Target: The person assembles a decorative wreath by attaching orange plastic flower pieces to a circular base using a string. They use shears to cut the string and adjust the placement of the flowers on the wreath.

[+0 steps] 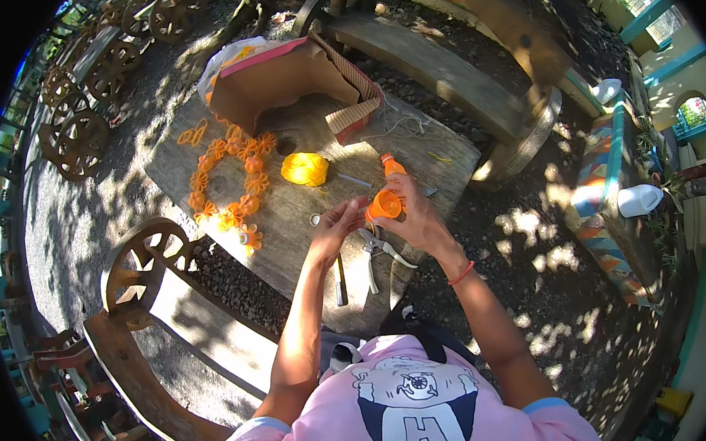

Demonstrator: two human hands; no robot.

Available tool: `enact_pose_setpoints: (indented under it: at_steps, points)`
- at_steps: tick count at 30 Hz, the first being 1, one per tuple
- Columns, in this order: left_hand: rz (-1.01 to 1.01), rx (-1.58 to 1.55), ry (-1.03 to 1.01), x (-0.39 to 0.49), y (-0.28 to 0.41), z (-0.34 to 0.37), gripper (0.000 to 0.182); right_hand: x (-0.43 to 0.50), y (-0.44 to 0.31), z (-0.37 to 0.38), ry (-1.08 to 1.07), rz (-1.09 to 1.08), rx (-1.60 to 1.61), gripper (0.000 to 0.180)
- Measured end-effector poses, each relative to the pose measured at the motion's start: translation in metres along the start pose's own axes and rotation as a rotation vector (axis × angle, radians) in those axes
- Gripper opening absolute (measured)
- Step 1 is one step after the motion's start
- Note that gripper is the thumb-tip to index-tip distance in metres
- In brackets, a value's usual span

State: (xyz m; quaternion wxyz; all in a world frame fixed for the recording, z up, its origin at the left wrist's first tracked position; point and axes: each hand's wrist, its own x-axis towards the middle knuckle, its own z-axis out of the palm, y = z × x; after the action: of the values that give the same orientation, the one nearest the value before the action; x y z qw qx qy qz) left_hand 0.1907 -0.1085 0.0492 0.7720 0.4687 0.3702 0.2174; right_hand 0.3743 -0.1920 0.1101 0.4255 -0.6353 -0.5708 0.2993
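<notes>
My right hand [414, 219] holds an orange cup-shaped plastic piece [385, 205], its round opening towards the camera. At its left edge my left hand [339, 221] pinches something too small to make out. Just beyond my right fingers lies an orange plastic bottle [393, 165]. Below the hands, pruning shears [380, 249] with pale handles rest on the wooden table [307, 264], beside a black-handled tool [340, 280]. A yellow ball of string [305, 169] sits farther back. To the left, a ring of orange plastic flowers [256, 182] is laid out.
An open cardboard box [292, 79] stands at the table's back, with a plastic bag [228, 56] behind it and loose pale string [404, 123] at its right. Wooden benches stand at lower left [202, 319] and upper right [434, 68]. A small round ring-like item [315, 219] lies near my left hand.
</notes>
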Motion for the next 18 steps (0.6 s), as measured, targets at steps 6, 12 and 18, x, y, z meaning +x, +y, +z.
enact_pose_setpoints:
  at_steps: [6, 12, 18]
  points:
    - [-0.101, -0.31, -0.309, 0.008, 0.035, 0.028, 0.038, 0.0, -0.017, -0.03, 0.071, -0.053, 0.116, 0.061]
    - [0.283, -0.126, -0.194, 0.008, 0.051, 0.058, 0.039, -0.029, -0.044, -0.054, 0.075, 0.559, 0.933, 0.032]
    - [0.371, -0.039, -0.202, -0.004, 0.07, 0.065, 0.035, -0.025, -0.043, -0.039, 0.196, 0.494, 0.911, 0.021]
